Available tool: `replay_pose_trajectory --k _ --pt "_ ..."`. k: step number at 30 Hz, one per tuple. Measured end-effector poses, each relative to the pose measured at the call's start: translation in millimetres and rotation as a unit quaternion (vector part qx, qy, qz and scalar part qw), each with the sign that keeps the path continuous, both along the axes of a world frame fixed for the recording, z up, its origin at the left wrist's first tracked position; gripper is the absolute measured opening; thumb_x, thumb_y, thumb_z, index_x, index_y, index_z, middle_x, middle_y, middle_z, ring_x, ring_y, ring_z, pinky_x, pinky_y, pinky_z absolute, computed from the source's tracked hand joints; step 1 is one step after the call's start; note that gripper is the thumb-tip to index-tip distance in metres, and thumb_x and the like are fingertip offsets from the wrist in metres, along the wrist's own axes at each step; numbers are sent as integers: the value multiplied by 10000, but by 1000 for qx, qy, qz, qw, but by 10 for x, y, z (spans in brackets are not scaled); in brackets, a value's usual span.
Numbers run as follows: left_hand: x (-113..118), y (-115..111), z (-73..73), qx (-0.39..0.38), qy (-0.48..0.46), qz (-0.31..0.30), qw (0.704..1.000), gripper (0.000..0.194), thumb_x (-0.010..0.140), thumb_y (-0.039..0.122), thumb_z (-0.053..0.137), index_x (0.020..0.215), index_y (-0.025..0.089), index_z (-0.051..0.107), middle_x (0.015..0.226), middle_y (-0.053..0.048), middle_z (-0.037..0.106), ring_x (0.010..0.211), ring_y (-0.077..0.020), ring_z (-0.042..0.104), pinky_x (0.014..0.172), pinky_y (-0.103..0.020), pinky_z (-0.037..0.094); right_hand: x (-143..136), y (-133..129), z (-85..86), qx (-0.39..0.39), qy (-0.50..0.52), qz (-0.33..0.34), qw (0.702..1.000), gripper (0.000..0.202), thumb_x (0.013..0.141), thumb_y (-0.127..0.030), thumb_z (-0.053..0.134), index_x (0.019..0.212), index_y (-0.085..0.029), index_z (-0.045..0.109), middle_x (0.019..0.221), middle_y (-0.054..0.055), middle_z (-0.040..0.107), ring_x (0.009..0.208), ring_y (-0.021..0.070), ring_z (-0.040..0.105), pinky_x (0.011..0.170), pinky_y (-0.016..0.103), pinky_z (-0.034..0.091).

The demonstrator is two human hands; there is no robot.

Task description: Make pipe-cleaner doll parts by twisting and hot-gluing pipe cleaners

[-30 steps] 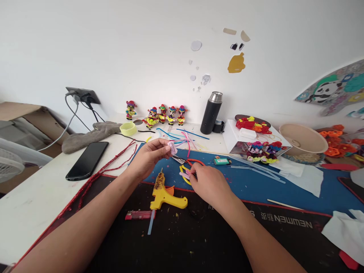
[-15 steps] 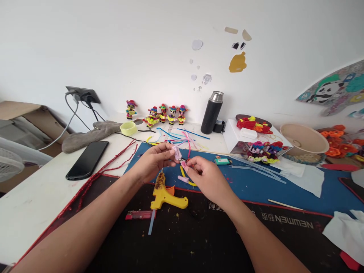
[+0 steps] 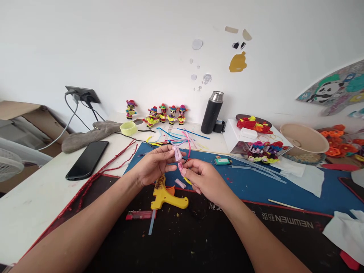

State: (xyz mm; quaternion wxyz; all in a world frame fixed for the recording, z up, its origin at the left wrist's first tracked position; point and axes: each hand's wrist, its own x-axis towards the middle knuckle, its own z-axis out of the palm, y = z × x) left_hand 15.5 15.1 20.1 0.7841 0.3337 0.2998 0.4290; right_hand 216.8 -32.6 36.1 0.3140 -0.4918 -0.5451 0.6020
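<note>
Between thumb and fingers, my left hand pinches a pale lilac pipe-cleaner piece, bundled in folds. My right hand is closed on a small pink pipe-cleaner piece just below it; whether the two pieces touch I cannot tell. Under my hands, another lilac piece lies on the mat beside a yellow pipe cleaner, partly hidden by my right fingers. A yellow glue gun with a scorched front end lies below my left hand, a glue stick poking from its back.
A red box cutter lies left of the glue gun. Loose pipe cleaners, several small figures and a black thermos are at the back. A phone sits left; clear glue sticks and a green lighter-like item lie right.
My right hand has shifted slightly left and down with the pink piece. The lilac piece in my left hand has dropped slightly. The loose lilac piece on the mat now lies more tilted.
</note>
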Motion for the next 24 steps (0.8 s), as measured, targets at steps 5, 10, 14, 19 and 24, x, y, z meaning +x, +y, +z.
replay_pose_trajectory --k 5,10,14,19,24 --pt "-3 0 -9 -11 -15 -4 1000 100 875 113 770 963 116 723 1011 -131 808 866 -206 803 791 -261 671 1 -2 -11 4 -10 3 1000 91 987 -275 623 964 -189 609 583 -93 495 385 59 397 411 209 275" --pt "-7 2 -23 -8 -22 -11 1000 116 857 111 790 956 126 731 971 -104 807 851 -204 804 790 -259 670 -3 -4 -41 9 -19 2 1000 106 990 -295 626 983 -190 615 591 -90 505 392 63 406 408 211 276" --pt "-6 9 -26 -9 -28 -2 1000 131 844 100 800 954 123 733 924 -92 804 838 -201 803 819 -268 666 -3 2 -54 14 -11 1 1000 128 992 -321 627 981 -194 627 629 -75 528 405 67 412 409 221 277" --pt "-3 16 -32 -11 -35 -6 999 122 857 97 782 967 124 735 930 -95 807 846 -196 801 846 -271 658 3 8 -84 44 -30 0 999 188 985 -393 644 997 -206 639 647 -68 528 442 84 430 438 237 297" --pt "-1 24 -33 -18 -42 6 999 118 857 94 778 966 113 737 932 -97 805 852 -199 798 868 -279 656 7 8 -132 85 -87 -3 993 198 956 -404 673 1022 -218 652 665 -64 564 513 108 463 504 255 333"
